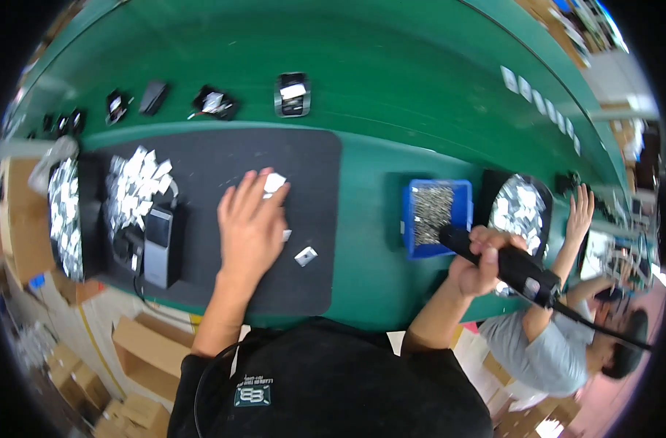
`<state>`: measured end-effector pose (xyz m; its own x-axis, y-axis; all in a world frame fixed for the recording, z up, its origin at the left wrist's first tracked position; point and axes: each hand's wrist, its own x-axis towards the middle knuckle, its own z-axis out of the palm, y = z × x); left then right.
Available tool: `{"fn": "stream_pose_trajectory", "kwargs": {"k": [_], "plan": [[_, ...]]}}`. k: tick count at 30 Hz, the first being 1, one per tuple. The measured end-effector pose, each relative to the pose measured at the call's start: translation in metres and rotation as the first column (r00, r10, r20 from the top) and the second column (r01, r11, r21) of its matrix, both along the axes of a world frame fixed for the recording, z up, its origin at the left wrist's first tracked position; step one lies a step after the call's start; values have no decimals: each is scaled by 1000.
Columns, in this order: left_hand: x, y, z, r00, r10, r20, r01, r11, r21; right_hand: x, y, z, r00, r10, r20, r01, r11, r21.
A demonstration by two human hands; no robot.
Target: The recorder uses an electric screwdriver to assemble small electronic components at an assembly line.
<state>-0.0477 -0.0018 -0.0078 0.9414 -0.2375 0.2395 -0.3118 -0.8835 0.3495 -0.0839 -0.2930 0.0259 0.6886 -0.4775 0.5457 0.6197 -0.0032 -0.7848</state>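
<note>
Head view, as seen from beside the bench (369,277).

Item: right hand (486,261). Fingers wrapped round a black corded tool (526,276), lying aslant; its nose is over the near right part of a blue bin (469,208) of small metal parts (433,210). Contact with them: cannot be told.

Item: left hand (249,219). Palm down over the dark mat (303,157), fingers a little apart, a white piece (275,184) at the fingertips. Thumb hidden; pinching or merely resting, I cannot tell.

Item: loose flat piece (306,255), dark-centred, on the mat, right of the left hand.

Handling notes, in my judgement: a steeper tool would meet the metal parts more squarely; a light wrist should avoid scattering them. Cord best kept slack. Left fingertips would serve best at the white piece's edges, keeping it flat and its face uncovered.
</note>
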Motion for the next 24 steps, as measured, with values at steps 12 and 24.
{"fn": "stream_pose_trajectory", "kwargs": {"k": [12,24], "plan": [[-1,51,100,962,-19,274,216,666,-714,5,14,2,997,35,-73,-32,999,37],[9,-3,143,546,-305,780,796,-103,-597,5,11,-5,997,-34,-68,33,999,-19]]}}
